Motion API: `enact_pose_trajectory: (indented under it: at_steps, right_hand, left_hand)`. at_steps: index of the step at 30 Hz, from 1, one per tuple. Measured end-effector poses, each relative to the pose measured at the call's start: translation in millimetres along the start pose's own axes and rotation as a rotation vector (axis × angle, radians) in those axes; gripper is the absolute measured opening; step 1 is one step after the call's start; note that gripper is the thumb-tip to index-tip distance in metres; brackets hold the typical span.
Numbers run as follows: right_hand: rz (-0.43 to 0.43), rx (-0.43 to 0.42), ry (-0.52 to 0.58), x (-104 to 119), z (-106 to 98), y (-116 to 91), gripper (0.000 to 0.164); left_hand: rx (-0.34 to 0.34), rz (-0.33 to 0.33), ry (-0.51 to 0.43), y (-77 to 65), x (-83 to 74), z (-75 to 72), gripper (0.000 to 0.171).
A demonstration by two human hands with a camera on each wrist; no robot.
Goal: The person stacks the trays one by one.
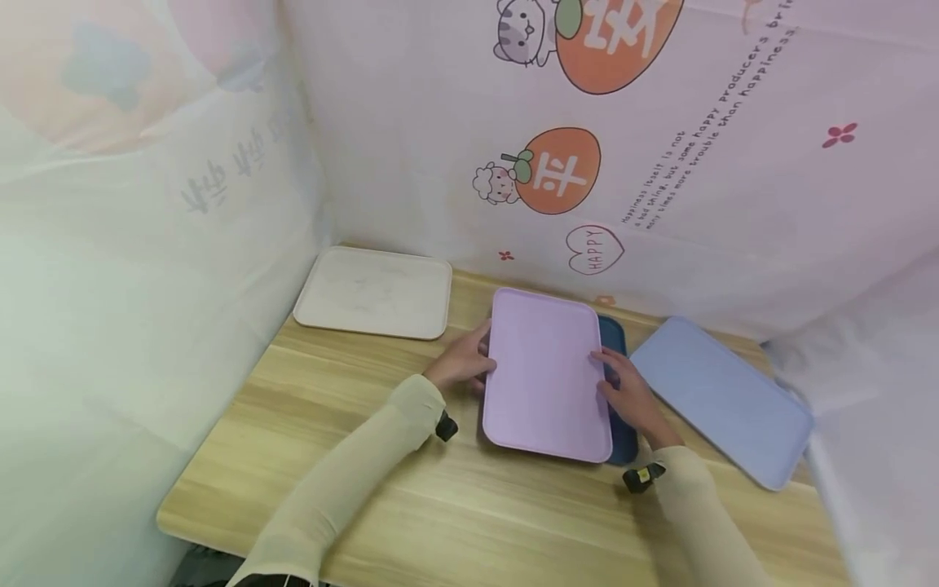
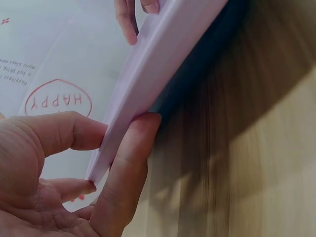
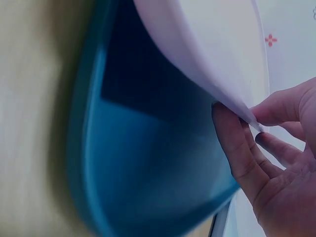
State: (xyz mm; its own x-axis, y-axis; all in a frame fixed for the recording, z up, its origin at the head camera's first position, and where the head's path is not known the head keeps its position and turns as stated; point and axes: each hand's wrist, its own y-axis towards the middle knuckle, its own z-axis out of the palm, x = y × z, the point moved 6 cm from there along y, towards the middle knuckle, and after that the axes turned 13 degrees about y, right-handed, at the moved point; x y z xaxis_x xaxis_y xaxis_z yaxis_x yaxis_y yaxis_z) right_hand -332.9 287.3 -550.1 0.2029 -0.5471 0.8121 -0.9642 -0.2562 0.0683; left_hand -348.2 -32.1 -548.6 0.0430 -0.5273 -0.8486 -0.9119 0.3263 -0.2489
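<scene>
A pink-lilac tray is held between both hands over a dark blue tray. In the head view only the right edge of the dark blue tray shows. My left hand pinches the lilac tray's left edge, thumb on one side and fingers on the other, as the left wrist view shows. On the opposite edge my right hand pinches the rim, with fingertips underneath. A gap shows between the lilac tray and the dark blue one in the right wrist view.
At the back left of the wooden table lies a white tray. A light blue tray lies at an angle on the right, near the side curtain. Printed white cloth hangs behind the table.
</scene>
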Motion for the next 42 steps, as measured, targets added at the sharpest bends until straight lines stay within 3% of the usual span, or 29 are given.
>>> enact_pose_trajectory:
  at_steps: [12,20,31,42]
  right_hand:
    - [-0.009,-0.008,-0.091,-22,-18,-6,0.054]
    - [-0.052,-0.044,-0.106,-22,-26,-8,0.052]
    - [-0.067,-0.045,-0.1,-24,-37,-11,0.055]
    - [0.08,0.001,-0.1,-38,-46,-12,0.059]
  left_hand:
    - [0.029,-0.02,-0.06,23.3,-6.5,31.9,0.1]
    - [0.022,-0.017,-0.059,35.3,-5.4,38.3,0.097]
    - [0.039,-0.019,-0.068,38.1,-16.2,45.3,0.096]
    - [0.051,-0.035,-0.097,47.6,-14.2,58.6,0.095]
